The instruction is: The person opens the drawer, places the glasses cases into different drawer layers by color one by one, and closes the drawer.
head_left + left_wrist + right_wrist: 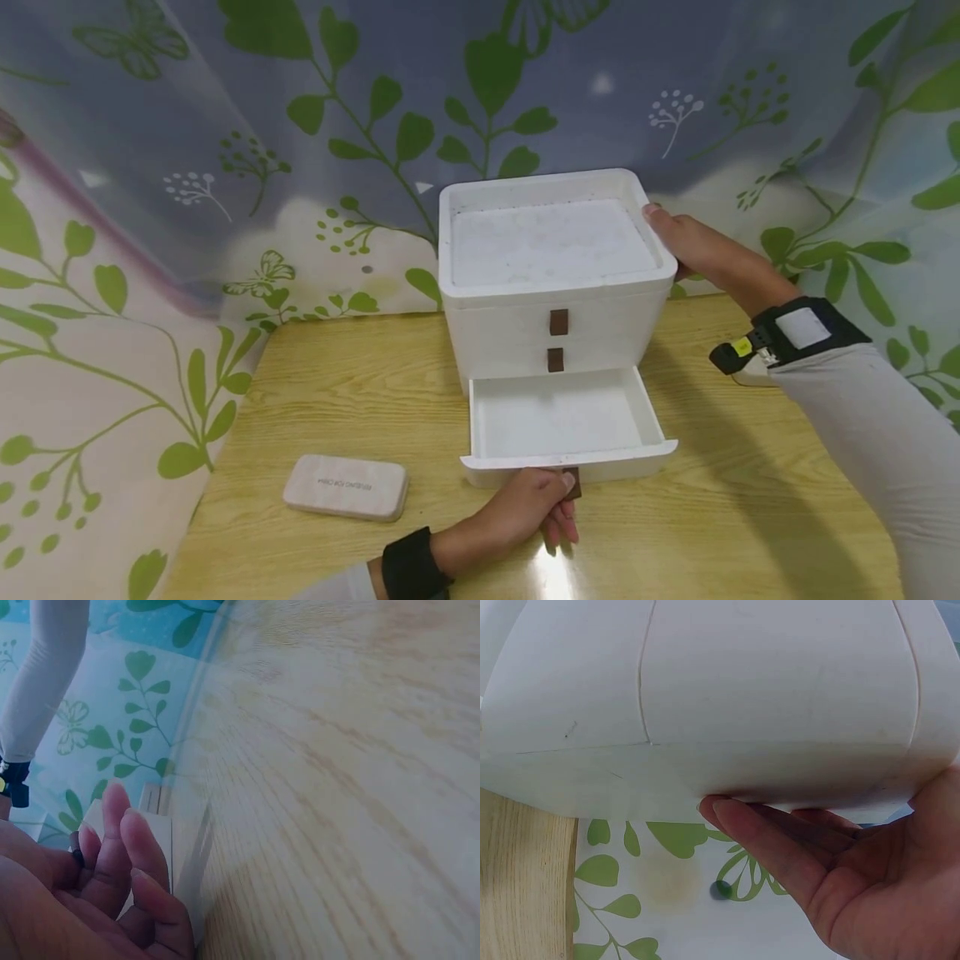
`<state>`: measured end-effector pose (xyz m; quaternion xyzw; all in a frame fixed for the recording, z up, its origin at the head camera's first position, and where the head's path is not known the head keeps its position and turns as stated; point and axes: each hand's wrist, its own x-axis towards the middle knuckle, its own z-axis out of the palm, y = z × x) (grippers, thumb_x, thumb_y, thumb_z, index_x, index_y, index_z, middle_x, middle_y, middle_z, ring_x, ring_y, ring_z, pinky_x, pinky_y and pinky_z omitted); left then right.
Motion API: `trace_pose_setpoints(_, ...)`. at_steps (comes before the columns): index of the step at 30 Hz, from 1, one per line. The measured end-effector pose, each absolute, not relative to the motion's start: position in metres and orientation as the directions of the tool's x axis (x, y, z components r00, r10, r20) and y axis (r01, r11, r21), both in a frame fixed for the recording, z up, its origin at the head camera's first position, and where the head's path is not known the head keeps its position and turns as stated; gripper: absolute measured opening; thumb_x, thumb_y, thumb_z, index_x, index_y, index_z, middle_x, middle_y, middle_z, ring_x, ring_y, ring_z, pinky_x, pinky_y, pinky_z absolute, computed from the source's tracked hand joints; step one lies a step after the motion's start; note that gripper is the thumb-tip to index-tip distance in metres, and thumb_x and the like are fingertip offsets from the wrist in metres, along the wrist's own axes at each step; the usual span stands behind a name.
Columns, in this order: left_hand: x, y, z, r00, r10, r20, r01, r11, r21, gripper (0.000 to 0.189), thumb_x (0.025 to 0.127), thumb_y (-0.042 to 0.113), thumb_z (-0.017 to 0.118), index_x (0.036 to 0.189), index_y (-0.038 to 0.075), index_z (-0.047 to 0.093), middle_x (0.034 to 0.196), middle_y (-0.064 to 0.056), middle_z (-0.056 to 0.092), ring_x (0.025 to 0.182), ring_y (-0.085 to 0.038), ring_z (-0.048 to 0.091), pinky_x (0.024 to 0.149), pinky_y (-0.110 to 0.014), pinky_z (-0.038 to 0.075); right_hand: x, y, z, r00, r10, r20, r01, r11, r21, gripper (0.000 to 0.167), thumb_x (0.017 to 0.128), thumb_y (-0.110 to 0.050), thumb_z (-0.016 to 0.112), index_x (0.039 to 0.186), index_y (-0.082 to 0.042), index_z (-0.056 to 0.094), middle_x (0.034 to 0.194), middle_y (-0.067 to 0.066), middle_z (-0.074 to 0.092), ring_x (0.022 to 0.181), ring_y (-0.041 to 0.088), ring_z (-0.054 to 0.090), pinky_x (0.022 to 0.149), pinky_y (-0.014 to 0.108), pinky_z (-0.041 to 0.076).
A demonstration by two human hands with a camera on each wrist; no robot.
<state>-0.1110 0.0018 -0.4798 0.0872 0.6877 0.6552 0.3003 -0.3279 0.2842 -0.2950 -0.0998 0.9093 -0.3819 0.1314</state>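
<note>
A white tabletop drawer unit (pixel 562 342) stands against the curtain, its bottom drawer (pixel 562 417) pulled out with nothing inside. My left hand (pixel 528 508) pinches the brown pull tab (pixel 572 482) of that drawer between thumb and index finger. In the left wrist view the other fingers (pixel 146 847) hang loosely curled below. At the unit's far right corner, my right hand (pixel 686 237) holds the body, with the thumb on the top rim. The right wrist view shows that hand's fingers (pixel 757 832) along the unit's wall. Two upper drawers with brown tabs (pixel 558 322) are closed.
On the wooden table (pixel 337 392), a pale oblong case (pixel 347 487) with lettering lies left of the drawer. A leaf-patterned curtain (pixel 360 208) encloses the back and sides. Beneath the right wrist, a pale object (pixel 753 373) is partly hidden.
</note>
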Motion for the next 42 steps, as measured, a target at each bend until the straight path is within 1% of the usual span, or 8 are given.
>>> trace_pose_setpoints(5,-0.112,-0.001,-0.482,-0.795,0.533,-0.291,-0.264,0.129,0.956,0.050,0.110,0.028,0.048,0.084,-0.012,0.062,0.084,-0.038,0.072,0.044,-0.012,0.057,0.042,-0.024,0.045,-0.328,0.284,-0.295,-0.948,-0.279,-0.155,-0.086,0.691,-0.717,0.090,0.103,-0.070,0.008,0.138,0.000,0.053,0.104,0.009,0.068,0.084,0.016,0.068,0.073,0.037,0.057)
trace_pose_setpoints(12,-0.113,-0.007,-0.482,-0.772,0.555,-0.310,-0.230,0.211,0.950,0.048,0.109,0.036,0.049,0.088,-0.004,0.065,0.089,-0.021,0.079,0.043,-0.012,0.060,0.035,-0.020,0.026,-0.327,0.284,-0.297,-0.949,-0.278,-0.150,-0.090,0.692,-0.717,0.090,0.103,-0.071,0.009,0.136,-0.001,0.055,0.101,0.007,0.067,0.084,0.016,0.067,0.073,0.035,0.056)
trace_pose_setpoints(18,-0.118,-0.020,-0.479,-0.722,0.625,-0.296,-0.139,0.289,0.947,0.035,0.107,0.032,0.056,0.103,0.001,0.070,0.098,-0.009,0.078,0.055,-0.013,0.065,0.041,-0.021,0.035,-0.327,0.286,-0.297,-0.946,-0.291,-0.145,-0.098,0.679,-0.728,0.089,0.104,-0.070,0.010,0.137,0.001,0.054,0.103,0.007,0.067,0.085,0.014,0.068,0.073,0.034,0.057)
trace_pose_setpoints(23,-0.121,-0.041,-0.475,-0.711,0.647,-0.276,-0.002,0.391,0.920,0.039,0.107,0.036,0.056,0.133,0.009,0.067,0.123,-0.009,0.074,0.072,-0.011,0.071,0.061,-0.023,0.054,-0.329,0.288,-0.298,-0.946,-0.297,-0.133,-0.104,0.662,-0.742,0.085,0.106,-0.065,0.010,0.130,0.002,0.057,0.089,-0.001,0.066,0.076,0.015,0.065,0.066,0.035,0.054)
trace_pose_setpoints(26,-0.120,-0.057,-0.466,-0.722,0.635,-0.273,0.043,0.436,0.899,0.043,0.107,0.037,0.056,0.142,0.013,0.063,0.134,-0.008,0.070,0.080,-0.010,0.072,0.073,-0.023,0.057,-0.329,0.288,-0.298,-0.946,-0.297,-0.134,-0.100,0.656,-0.748,0.085,0.106,-0.066,0.011,0.129,0.002,0.058,0.087,-0.003,0.066,0.075,0.014,0.064,0.065,0.035,0.053)
trace_pose_setpoints(33,-0.121,-0.110,-0.439,-0.774,0.578,-0.258,0.159,0.572,0.804,0.037,0.106,0.038,0.058,0.127,0.012,0.073,0.115,-0.001,0.077,0.091,-0.008,0.070,0.077,-0.024,0.055,-0.327,0.286,-0.298,-0.950,-0.282,-0.131,-0.097,0.668,-0.738,0.089,0.104,-0.070,0.011,0.132,0.002,0.056,0.094,0.002,0.067,0.079,0.015,0.066,0.068,0.035,0.055)
trace_pose_setpoints(38,-0.126,-0.151,-0.428,-0.835,0.494,-0.242,0.180,0.661,0.728,0.034,0.103,0.032,0.065,0.127,0.010,0.071,0.126,-0.006,0.074,0.112,-0.024,0.069,0.088,-0.039,0.057,-0.327,0.287,-0.298,-0.950,-0.284,-0.127,-0.100,0.665,-0.740,0.089,0.104,-0.070,0.011,0.130,0.002,0.057,0.092,0.001,0.066,0.078,0.016,0.065,0.067,0.036,0.054)
trace_pose_setpoints(42,-0.126,-0.177,-0.425,-0.900,0.382,-0.210,0.209,0.801,0.560,0.049,0.093,0.034,0.078,0.135,0.012,0.067,0.137,-0.010,0.067,0.129,-0.035,0.061,0.101,-0.055,0.052,-0.328,0.288,-0.298,-0.947,-0.292,-0.133,-0.098,0.660,-0.745,0.088,0.104,-0.068,0.011,0.132,0.002,0.056,0.095,0.001,0.066,0.080,0.014,0.065,0.068,0.035,0.055)
